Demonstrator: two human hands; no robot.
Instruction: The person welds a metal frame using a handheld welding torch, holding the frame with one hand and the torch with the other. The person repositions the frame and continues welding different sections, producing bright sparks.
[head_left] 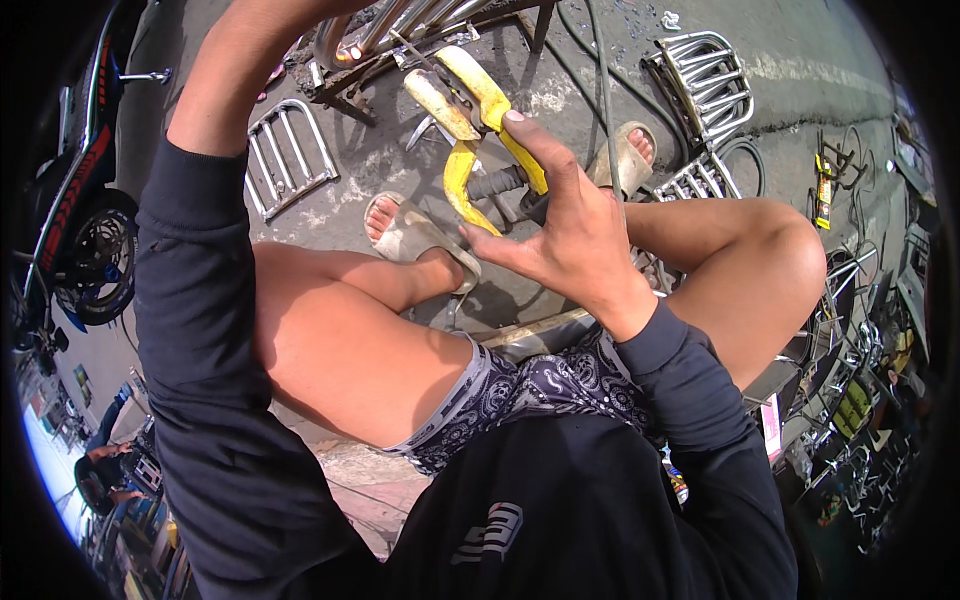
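Observation:
My right hand (575, 235) is closed around a yellow welding electrode holder (462, 185) with worn, whitish jaws and dark wrapping on its grip. A thin rod (408, 46) sticks out from the jaws toward shiny bent metal tubes (385, 35) on a low metal stand (375, 70). An orange glow shows on one tube near the stand's left end. My left forearm (225, 75) reaches up past the top edge; the left hand itself is out of view.
A chrome tube rack (292, 158) lies on the concrete left of my sandalled feet. More tube racks (700, 88) are at the right, near dark cables (640, 90). A motorcycle (85, 220) stands at far left, with another person (105, 475) below it. Metal scrap (850, 400) clutters the right.

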